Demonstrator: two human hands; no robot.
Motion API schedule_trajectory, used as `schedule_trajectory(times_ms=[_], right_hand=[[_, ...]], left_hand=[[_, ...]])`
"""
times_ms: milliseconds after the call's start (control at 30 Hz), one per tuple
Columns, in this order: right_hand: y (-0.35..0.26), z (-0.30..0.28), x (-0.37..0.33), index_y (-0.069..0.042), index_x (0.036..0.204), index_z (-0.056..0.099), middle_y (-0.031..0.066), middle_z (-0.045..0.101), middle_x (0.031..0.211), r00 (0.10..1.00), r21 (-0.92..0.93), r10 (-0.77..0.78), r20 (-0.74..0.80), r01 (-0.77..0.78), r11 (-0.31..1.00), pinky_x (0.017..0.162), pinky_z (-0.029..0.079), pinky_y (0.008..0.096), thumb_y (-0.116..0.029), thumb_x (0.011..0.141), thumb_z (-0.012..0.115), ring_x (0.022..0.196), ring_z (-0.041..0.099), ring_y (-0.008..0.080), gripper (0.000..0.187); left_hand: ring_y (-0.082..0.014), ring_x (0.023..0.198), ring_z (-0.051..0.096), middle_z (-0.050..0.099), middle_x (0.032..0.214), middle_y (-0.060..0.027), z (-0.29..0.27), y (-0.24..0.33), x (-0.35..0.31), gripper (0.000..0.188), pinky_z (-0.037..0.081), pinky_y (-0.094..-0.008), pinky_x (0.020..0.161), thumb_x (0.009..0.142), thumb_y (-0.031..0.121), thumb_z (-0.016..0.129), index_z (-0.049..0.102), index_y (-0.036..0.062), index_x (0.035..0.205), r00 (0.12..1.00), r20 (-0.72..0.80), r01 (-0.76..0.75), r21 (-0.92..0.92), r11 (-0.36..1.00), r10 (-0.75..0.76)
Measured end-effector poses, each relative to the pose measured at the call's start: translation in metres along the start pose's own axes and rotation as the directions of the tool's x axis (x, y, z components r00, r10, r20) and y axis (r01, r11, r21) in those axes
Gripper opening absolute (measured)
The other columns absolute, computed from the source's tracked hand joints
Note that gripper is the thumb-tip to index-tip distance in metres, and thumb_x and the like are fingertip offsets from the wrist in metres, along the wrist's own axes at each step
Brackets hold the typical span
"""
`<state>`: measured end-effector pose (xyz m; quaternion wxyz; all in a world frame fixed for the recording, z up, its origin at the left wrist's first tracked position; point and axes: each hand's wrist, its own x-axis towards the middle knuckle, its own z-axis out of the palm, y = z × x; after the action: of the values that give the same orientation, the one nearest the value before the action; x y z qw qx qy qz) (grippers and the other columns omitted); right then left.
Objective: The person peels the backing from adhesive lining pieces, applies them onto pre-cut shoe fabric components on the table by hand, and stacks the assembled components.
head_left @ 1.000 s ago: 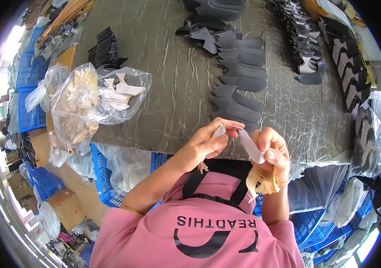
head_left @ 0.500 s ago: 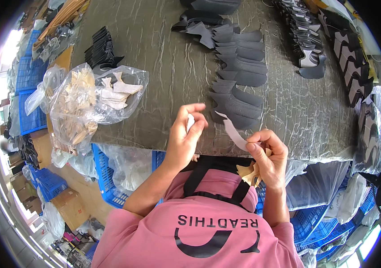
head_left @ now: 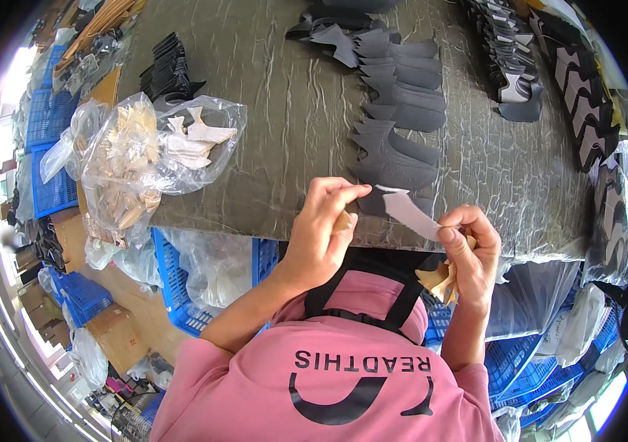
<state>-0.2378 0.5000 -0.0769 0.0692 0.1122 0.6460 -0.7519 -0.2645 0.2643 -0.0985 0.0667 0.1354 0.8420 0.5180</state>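
My right hand [head_left: 472,250] pinches the lower end of a curved whitish cut piece [head_left: 411,215] between thumb and fingers. Several tan cut pieces [head_left: 440,280] are tucked in the same palm. My left hand [head_left: 325,228] is closed with curled fingers, its index fingertip beside a dark piece [head_left: 376,200] at the whitish piece's far end. Something small and tan shows between its fingers, too hidden to name. Just beyond my hands, overlapping dark grey cut pieces [head_left: 398,158] lie in a long row on the table [head_left: 277,140].
A clear plastic bag [head_left: 218,166] of tan and whitish pieces lies at the left. Behind it stands a stack of black pieces [head_left: 169,70]. More rows of dark pieces [head_left: 516,66] run along the right. Blue crates [head_left: 174,283] stand below the table edge.
Both hands have moved rightward, the whitish piece going along in the right hand. The left fingers have come nearer its far end. The white bit seen in the left hand no longer shows.
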Motion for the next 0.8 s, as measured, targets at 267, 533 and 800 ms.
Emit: schedule_trajectory(times_ms=[267,533,800], right_hand=[[0.009,0.011,0.006,-0.002,0.096,0.066,-0.0064,0.059,0.081,0.992,-0.034,0.099,0.079,-0.096,0.995,0.063,0.038,0.0163,-0.007,0.091,0.070,0.071,0.047,-0.0004,0.009],[0.007,0.024,0.018,-0.002,0.093,0.070,0.0044,0.060,0.075,0.987,-0.546,-0.141,-0.072,0.080,0.834,0.060,0.044,0.0255,0.000,0.083,0.070,0.065,0.056,0.0108,0.010],[0.023,0.026,0.022,-0.003,0.102,0.067,0.0094,0.066,0.083,0.983,-0.610,-0.120,-0.136,0.012,0.792,0.069,0.052,0.0299,-0.004,0.081,0.070,0.072,0.064,0.0175,0.022]], left_hand=[[-0.0083,0.073,0.047,0.052,0.092,-0.0038,0.006,-0.001,0.010,0.013,0.041,-0.0251,0.068,0.095,0.005,0.054,0.051,0.0044,0.108,0.963,0.145,0.270,-0.460,0.846,-0.229],[-0.0144,0.068,0.054,0.055,0.085,-0.0073,0.016,-0.003,0.025,0.032,0.045,-0.0303,0.064,0.091,-0.002,0.054,0.044,0.0024,0.121,0.993,-0.049,0.109,-0.031,0.994,-0.111],[-0.0309,0.071,0.062,0.055,0.083,-0.0134,0.023,-0.004,0.027,0.046,0.049,-0.0394,0.067,0.084,-0.005,0.056,0.042,0.0034,0.127,0.997,-0.061,0.057,0.165,0.985,-0.048]])
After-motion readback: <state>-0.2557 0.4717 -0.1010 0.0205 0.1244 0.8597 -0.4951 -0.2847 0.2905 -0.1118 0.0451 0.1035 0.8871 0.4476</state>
